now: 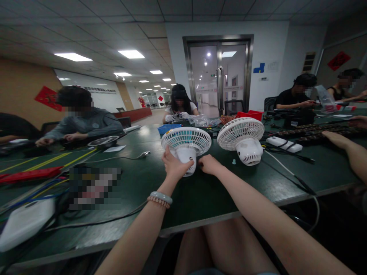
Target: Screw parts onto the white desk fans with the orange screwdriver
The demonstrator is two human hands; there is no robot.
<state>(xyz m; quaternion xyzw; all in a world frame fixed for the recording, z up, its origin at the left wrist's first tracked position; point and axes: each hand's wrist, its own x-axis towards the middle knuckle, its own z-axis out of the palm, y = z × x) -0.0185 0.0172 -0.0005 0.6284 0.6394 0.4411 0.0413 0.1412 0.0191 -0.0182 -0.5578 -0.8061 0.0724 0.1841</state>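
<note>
Left hand (174, 165) clasped around the motor housing of the small white plastic desk fan with teal blades (186, 147), grille tilted up-away on the dark green table (200, 198); right hand (210, 164) just beside, loosely curled, seemingly empty.

I see a dark green table (200, 198) carrying two white fans: the left fan (186, 147) stands near the front edge, and the right fan (242, 139) stands just beside it, with a small pale cap (234, 162) lying between them. To my left lie a white box (24, 221), a red power strip (30, 174), yellow stripes (57, 158), a plug (143, 154) and a metal dish (103, 141). Farther back sit a blue tray (169, 128) and a red bin (252, 114), with a white pack (283, 144) at the right.
</note>
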